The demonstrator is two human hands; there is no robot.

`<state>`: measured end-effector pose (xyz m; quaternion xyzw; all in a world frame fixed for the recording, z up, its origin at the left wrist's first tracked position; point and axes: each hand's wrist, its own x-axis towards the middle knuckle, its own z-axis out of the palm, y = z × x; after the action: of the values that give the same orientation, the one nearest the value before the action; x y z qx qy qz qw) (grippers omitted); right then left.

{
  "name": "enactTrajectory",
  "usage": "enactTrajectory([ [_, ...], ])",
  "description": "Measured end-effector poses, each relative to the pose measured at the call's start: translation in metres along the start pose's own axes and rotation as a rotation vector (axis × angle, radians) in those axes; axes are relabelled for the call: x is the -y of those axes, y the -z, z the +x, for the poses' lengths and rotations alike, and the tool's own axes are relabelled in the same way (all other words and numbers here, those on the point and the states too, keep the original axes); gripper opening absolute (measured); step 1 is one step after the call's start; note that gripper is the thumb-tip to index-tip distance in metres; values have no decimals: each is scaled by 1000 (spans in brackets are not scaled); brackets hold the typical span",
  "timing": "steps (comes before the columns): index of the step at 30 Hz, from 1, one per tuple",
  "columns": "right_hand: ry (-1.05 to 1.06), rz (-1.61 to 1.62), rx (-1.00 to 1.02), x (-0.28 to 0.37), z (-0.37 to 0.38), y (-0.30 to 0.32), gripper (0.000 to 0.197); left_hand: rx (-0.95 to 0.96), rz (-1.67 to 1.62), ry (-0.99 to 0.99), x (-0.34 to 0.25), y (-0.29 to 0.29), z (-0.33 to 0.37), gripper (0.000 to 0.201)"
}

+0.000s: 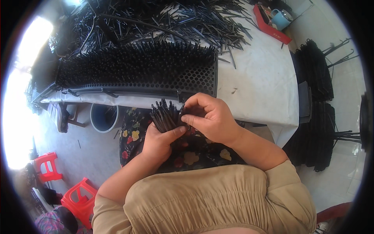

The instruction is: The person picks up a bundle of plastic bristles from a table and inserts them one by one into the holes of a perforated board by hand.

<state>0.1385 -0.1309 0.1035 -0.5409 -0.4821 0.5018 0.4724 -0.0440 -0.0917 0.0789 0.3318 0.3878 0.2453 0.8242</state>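
Observation:
A bundle of thin black strips stands upright in my left hand, whose fingers wrap round it with the thumb across the front. My right hand is closed in a pinch at the bundle's right edge. Something small and dark lies between its thumb and fingertips, too hidden to name. Just beyond both hands is a black perforated rack, packed with upright black strips except for bare holes at its right end. Flowered dark cloth covers my lap below the hands.
Loose black strips lie heaped behind the rack on a white-covered table. A red box and a blue mug stand at the far right. Black bundles hang to the right. A bucket and red stools are on the left.

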Motion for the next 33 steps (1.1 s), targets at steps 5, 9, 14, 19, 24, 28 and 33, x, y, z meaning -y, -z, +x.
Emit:
enactTrajectory([
  [5, 89, 169, -107, -15, 0, -5, 25, 71, -47, 7, 3, 5, -1, 27],
  [9, 108, -115, -10, -6, -4, -4, 29, 32, -60, -4, 3, 7, -4, 29],
  [14, -29, 233, -29, -14, -5, -3, 25, 29, -162, 4, 0, 3, -4, 30],
  [19, 24, 223, -134, -19, -7, -7, 26, 8, 13, -68, 2, -2, -4, 31],
  [24, -126, 457, -105, -16, -12, -12, 38, 24, -66, -116, 3, -2, -7, 30],
  [28, 22, 395, -28, -28, -19, -18, 42, 19, -95, -123, 3, 2, -5, 31],
  [33, 64, 270, -174, -22, -8, -3, 37, 14, -36, -73, 5, 1, -6, 34],
])
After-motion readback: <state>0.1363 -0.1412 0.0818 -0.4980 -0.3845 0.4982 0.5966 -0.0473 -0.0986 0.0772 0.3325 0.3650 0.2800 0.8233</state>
